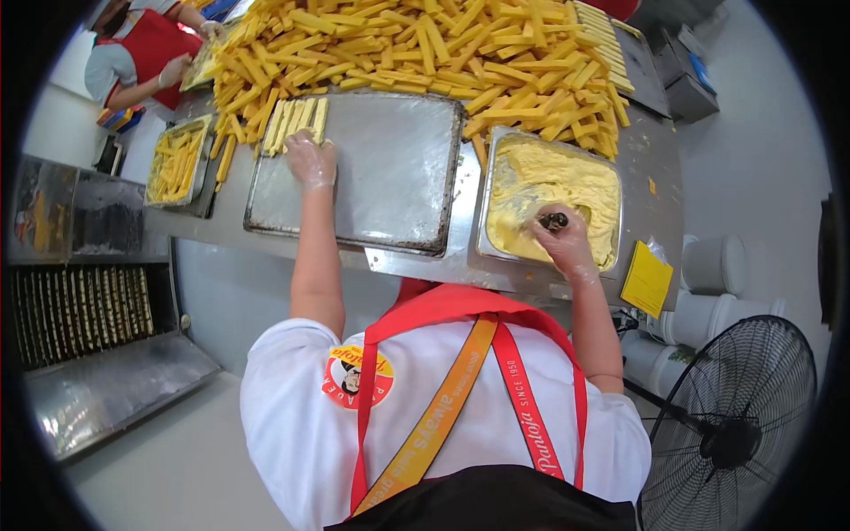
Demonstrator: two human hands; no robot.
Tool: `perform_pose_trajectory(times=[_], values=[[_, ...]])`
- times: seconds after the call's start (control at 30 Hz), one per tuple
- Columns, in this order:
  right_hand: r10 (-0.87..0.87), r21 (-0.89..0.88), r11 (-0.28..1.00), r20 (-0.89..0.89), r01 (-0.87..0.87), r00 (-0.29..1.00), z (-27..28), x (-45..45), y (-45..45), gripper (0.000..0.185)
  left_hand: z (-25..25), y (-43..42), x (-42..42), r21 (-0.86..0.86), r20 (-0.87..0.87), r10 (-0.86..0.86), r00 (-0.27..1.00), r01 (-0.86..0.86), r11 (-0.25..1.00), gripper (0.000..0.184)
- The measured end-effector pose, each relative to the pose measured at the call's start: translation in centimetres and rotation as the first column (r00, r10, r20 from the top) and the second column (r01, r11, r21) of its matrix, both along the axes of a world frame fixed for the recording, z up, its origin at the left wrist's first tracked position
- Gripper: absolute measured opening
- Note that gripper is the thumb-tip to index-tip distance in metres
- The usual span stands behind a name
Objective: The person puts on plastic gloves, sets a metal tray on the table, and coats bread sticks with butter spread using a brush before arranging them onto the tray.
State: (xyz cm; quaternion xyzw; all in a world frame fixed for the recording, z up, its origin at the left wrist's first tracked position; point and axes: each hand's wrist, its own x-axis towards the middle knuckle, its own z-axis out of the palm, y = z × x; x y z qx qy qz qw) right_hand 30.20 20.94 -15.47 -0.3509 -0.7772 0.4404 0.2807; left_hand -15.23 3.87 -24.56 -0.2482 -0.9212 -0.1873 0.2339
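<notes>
My left hand [312, 161], in a clear glove, is at the near ends of several pale, coated yellow sticks [285, 119] lined up on a metal baking tray [381, 168]. Its fingers are bent round the lower end of a stick, partly hidden by the hand. My right hand [567, 243], also gloved, is closed round a dark-handled tool [554, 221]. That tool points into a metal pan [482, 212] of creamy yellow spread [540, 173]; its working end cannot be made out.
A large heap of yellow sticks [425, 44] covers the table's far side. At left stands a smaller pan of sticks [177, 164], near a co-worker in a red apron [155, 49]. A filled tray [606, 44] lies far right. A yellow pad [648, 279] and fan [730, 434] are at right.
</notes>
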Motion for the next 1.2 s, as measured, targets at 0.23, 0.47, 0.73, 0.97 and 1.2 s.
perform_pose_trajectory(times=[0.23,0.47,0.73,0.97,1.2], values=[[-0.313,0.105,0.948,0.117,0.301,0.943,-0.9,3.2,8.2,0.016,2.7,11.7,12.3,0.282,0.096,-0.705,0.703,0.66,0.697,0.036],[-0.078,-0.266,0.952,0.269,0.152,0.96,1.7,1.7,7.1,0.027,0.8,22.6,15.6,0.251,0.146,-0.889,0.433,0.854,0.457,0.033],[0.21,-0.088,0.976,0.162,-0.198,0.964,0.5,4.0,5.1,0.023,1.4,19.6,15.8,0.379,0.324,-0.812,0.486,0.719,0.582,0.033],[-0.093,0.304,0.952,0.213,0.025,0.973,0.5,6.4,8.3,0.018,9.9,13.2,22.1,0.673,0.472,-0.849,0.239,0.524,0.522,0.028],[-0.064,-0.009,0.997,0.314,0.07,0.947,2.0,8.8,10.1,0.025,4.5,12.3,26.5,0.579,0.511,-0.845,0.16,0.663,0.475,0.036]])
